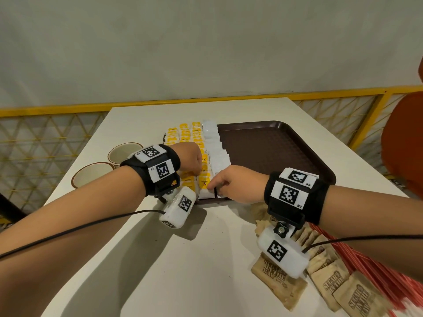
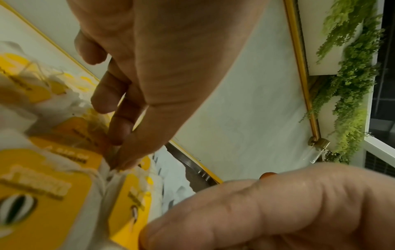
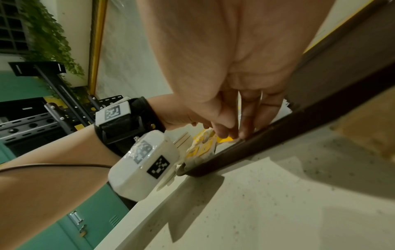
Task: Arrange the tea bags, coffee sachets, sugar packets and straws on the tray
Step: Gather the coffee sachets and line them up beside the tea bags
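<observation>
Brown tray [image 1: 274,147] sits mid-table; yellow tea bags [image 1: 185,136] and white sachets [image 1: 214,145] lie in rows across its 9 o'clock side. Left hand [image 1: 190,159] is down on the tea bags, fingertips pinching one. Right hand [image 1: 235,184] is at the tray's 6 o'clock rim, fingers curled, pinching a white sachet. Brown sugar packets [image 1: 338,282] and red straws [image 1: 375,271] lie off-tray at 5 o'clock. Two cups [image 1: 91,173] stand at 9 o'clock.

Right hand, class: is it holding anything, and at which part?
The right hand pinches the near edge of a white packet at the tray's near rim, beside the yellow tea bags. The exact grip is partly hidden.
</observation>
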`<state>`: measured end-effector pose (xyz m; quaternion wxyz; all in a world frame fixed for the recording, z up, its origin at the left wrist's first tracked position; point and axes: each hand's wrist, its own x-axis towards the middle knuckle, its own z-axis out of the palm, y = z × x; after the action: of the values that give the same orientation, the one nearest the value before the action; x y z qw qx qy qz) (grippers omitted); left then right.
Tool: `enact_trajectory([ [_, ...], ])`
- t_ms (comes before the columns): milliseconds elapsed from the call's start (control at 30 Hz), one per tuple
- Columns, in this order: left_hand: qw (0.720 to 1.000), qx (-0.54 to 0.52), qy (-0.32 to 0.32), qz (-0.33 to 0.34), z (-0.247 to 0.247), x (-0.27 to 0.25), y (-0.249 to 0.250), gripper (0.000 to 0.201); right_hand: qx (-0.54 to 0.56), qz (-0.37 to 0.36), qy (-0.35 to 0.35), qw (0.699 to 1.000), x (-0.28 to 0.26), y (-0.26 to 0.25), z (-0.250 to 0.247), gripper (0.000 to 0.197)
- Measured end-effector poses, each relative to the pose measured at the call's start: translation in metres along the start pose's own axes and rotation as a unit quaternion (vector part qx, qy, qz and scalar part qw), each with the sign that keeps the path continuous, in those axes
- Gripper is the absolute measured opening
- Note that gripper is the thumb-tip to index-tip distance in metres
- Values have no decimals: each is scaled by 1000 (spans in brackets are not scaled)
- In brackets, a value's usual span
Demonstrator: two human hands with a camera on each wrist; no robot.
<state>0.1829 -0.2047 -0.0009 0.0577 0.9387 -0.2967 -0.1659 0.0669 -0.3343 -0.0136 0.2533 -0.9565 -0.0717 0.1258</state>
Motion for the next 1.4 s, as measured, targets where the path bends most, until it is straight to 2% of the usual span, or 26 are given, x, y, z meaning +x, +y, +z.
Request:
enact_trajectory([
  [133, 1000, 22, 2, -20, 0, -2, 0, 6, 17, -14, 8, 1000, -1, 2, -2, 38],
  [400, 1000, -6, 15, -7, -1, -1, -1, 7, 11, -27, -39, 999, -5, -6, 1, 41],
  [467, 999, -24, 44, 3, -3, -2, -2, 10, 44, -19, -3, 999, -6, -4, -6, 36],
  [533, 996, -33, 77, 19, -4, -4, -1, 11, 139, 16, 78, 987, -7, 2, -13, 32],
  [600, 994, -36, 94, 33, -2, -6, -1, 13, 254, 64, 157, 952, -8, 13, -17, 37],
  [633, 994, -38, 95, 38, -2, -7, 0, 15, 299, 90, 171, 934, -9, 19, -17, 42],
  [700, 994, -48, 91, 45, -1, -6, 1, 17, 344, 137, 147, 917, -9, 28, -12, 53],
  [767, 992, -66, 92, 46, -1, -4, 3, 18, 344, 143, 98, 923, -8, 31, -5, 60],
  [900, 990, -90, 99, 42, -1, 1, 7, 18, 333, 132, 52, 932, 9, 31, 9, 51],
  [933, 990, -91, 99, 42, 0, 1, 8, 18, 327, 141, 55, 933, 17, 37, 13, 51],
  [1033, 990, -90, 98, 41, 2, 1, 7, 18, 324, 159, 51, 931, 34, 52, 23, 68],
  [1133, 990, -90, 98, 39, 0, 2, 5, 18, 329, 149, 57, 931, 53, 73, 33, 69],
  [1200, 990, -92, 101, 34, -1, 2, 3, 19, 342, 143, 82, 925, 43, 60, 25, 71],
  [1300, 989, -96, 106, 28, -3, 3, 2, 21, 351, 148, 96, 920, 24, 32, 9, 60],
  [1400, 989, -99, 106, 22, -3, 5, 2, 22, 341, 159, 111, 920, 20, 25, 4, 55],
])
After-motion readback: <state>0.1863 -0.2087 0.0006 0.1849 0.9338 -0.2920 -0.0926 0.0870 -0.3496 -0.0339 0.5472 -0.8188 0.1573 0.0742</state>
